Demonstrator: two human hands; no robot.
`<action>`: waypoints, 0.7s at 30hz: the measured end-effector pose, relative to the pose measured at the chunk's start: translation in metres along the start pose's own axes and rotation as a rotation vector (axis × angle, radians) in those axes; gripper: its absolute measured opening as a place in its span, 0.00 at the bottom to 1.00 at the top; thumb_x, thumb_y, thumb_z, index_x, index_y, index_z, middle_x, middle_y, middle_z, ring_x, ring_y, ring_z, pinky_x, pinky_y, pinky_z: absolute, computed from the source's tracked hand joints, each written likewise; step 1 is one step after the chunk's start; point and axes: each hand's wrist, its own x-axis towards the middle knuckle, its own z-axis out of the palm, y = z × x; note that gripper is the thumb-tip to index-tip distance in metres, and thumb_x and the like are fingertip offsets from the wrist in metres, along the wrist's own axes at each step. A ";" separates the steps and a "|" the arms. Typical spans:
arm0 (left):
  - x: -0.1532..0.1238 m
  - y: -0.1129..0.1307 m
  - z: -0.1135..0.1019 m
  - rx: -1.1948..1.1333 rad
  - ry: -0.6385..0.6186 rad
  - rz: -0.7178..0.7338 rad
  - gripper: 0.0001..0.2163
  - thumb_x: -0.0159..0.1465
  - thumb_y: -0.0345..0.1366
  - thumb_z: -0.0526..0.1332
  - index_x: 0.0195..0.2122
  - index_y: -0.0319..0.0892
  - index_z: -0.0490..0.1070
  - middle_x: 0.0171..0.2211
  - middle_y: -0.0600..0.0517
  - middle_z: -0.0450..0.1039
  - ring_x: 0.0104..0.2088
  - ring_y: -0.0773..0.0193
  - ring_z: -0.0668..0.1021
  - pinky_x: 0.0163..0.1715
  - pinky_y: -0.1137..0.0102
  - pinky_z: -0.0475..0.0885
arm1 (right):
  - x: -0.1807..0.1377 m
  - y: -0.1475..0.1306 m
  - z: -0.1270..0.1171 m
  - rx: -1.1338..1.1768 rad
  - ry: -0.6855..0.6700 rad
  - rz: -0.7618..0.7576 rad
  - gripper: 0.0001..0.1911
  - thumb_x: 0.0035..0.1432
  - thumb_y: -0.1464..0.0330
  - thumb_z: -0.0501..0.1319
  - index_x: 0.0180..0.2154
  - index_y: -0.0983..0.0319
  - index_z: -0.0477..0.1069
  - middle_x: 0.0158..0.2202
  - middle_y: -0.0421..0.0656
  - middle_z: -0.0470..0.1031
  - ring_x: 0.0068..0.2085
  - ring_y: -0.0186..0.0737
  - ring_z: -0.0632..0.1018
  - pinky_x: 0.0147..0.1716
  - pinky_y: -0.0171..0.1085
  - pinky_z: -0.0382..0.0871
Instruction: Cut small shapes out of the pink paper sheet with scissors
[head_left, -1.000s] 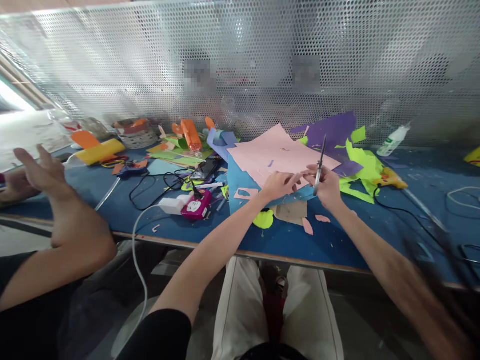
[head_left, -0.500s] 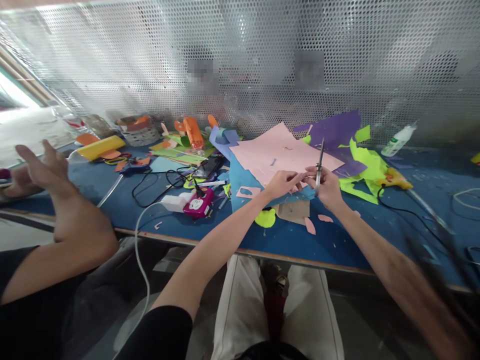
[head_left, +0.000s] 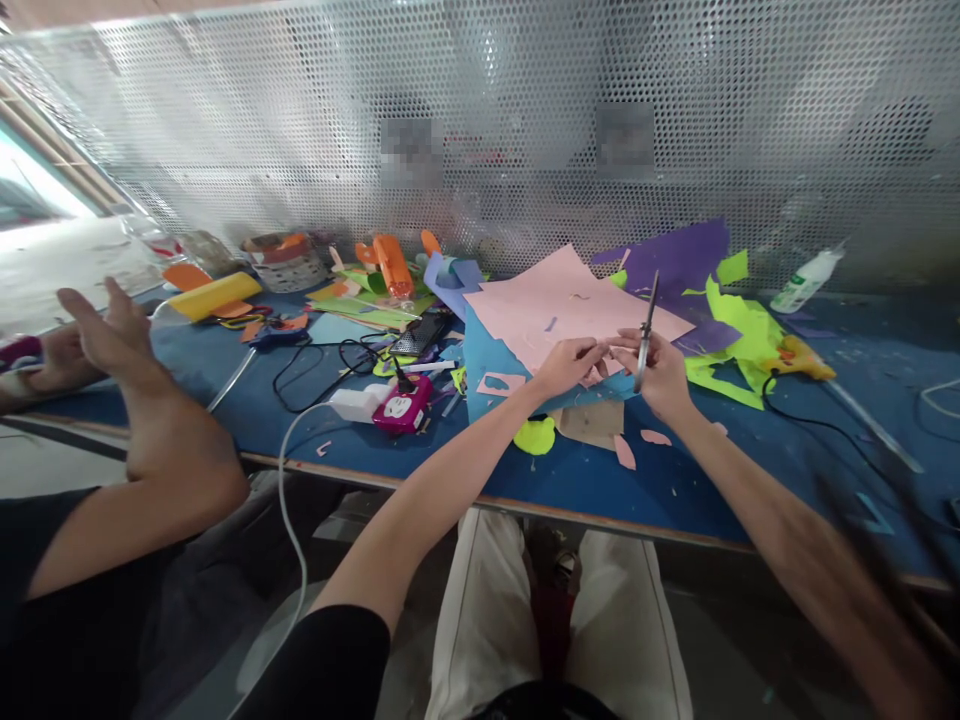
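Observation:
A pair of scissors (head_left: 651,305) is held in my right hand (head_left: 663,378), its blades pointing up and away from me. My left hand (head_left: 566,366) is closed in a pinch on what looks like a small piece of pink paper, mostly hidden by the fingers. Both hands are close together over the front edge of a large pink sheet (head_left: 555,290). Under it lies a blue sheet (head_left: 486,350). A pink scrap with a cut-out hole (head_left: 513,383) rests left of my left hand. Small pink pieces (head_left: 625,452) lie on the table below my hands.
A pink power adapter (head_left: 402,405) with a white cable stands at left. Beyond are an orange glue gun (head_left: 393,266) and a yellow roll (head_left: 216,297). Purple paper (head_left: 679,262), green scraps (head_left: 739,325), a glue bottle (head_left: 807,280) and a yellow glue gun (head_left: 801,360) lie right. Another person's arm (head_left: 161,440) is at left.
My fingertips have drawn slightly apart, and the scissors lean a little more to the right. The whole view has shifted slightly, so things appear farther right.

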 end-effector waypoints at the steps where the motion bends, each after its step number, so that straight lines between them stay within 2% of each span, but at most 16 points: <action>1: 0.000 0.000 0.000 -0.003 0.007 -0.002 0.26 0.72 0.58 0.56 0.35 0.38 0.75 0.31 0.46 0.81 0.26 0.67 0.79 0.28 0.72 0.75 | 0.000 -0.001 0.000 0.007 0.008 -0.004 0.23 0.52 0.60 0.74 0.49 0.60 0.78 0.46 0.49 0.86 0.36 0.43 0.83 0.35 0.41 0.78; 6: 0.000 0.002 -0.002 0.016 0.019 -0.029 0.25 0.73 0.57 0.55 0.33 0.39 0.74 0.29 0.47 0.80 0.28 0.67 0.80 0.30 0.73 0.75 | 0.003 0.003 -0.003 -0.007 0.029 0.007 0.27 0.50 0.59 0.75 0.51 0.61 0.77 0.47 0.51 0.86 0.36 0.43 0.82 0.32 0.41 0.77; 10: 0.000 0.003 -0.003 0.035 0.010 -0.019 0.25 0.73 0.57 0.54 0.32 0.39 0.73 0.28 0.48 0.79 0.27 0.67 0.79 0.30 0.73 0.74 | 0.004 0.005 -0.002 -0.016 0.013 0.002 0.27 0.50 0.59 0.75 0.51 0.60 0.77 0.45 0.50 0.86 0.42 0.47 0.84 0.41 0.45 0.80; 13: 0.000 0.000 -0.003 0.045 -0.003 -0.002 0.25 0.73 0.57 0.53 0.33 0.40 0.72 0.28 0.48 0.79 0.25 0.67 0.78 0.29 0.72 0.74 | 0.003 0.004 0.000 0.007 0.004 0.004 0.26 0.50 0.60 0.76 0.50 0.59 0.77 0.44 0.48 0.86 0.41 0.47 0.85 0.45 0.46 0.80; 21: 0.000 0.000 -0.004 0.024 -0.055 0.027 0.26 0.74 0.58 0.52 0.31 0.40 0.71 0.27 0.49 0.76 0.26 0.67 0.77 0.31 0.70 0.73 | 0.002 0.005 -0.001 0.007 -0.016 0.004 0.25 0.52 0.60 0.75 0.51 0.59 0.76 0.42 0.44 0.86 0.36 0.41 0.82 0.35 0.40 0.76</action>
